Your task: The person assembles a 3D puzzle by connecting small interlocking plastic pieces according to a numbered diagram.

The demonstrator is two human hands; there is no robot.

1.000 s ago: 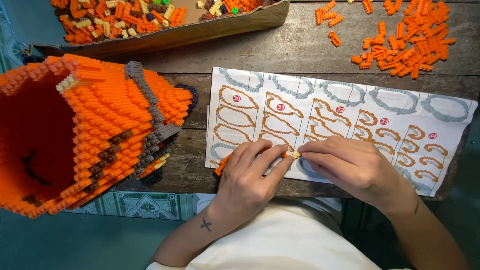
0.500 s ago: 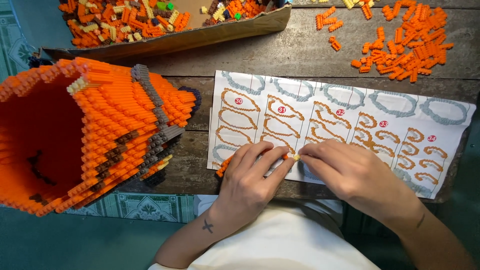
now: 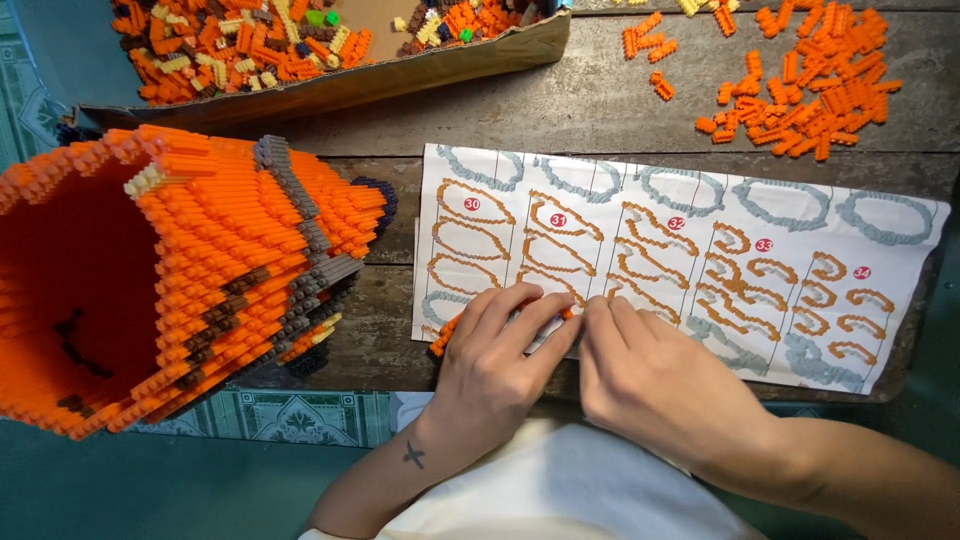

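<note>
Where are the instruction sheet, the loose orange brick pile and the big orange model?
instruction sheet (image 3: 800, 225): head view, bare upper right part.
loose orange brick pile (image 3: 810, 90): head view, middle of the heap.
big orange model (image 3: 200, 260): head view, outer wall.

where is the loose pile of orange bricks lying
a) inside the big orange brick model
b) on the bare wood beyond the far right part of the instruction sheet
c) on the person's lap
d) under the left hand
b: the loose pile of orange bricks lies on the wooden table beyond the far right part of the instruction sheet, away from the large orange brick model and both hands.
</note>
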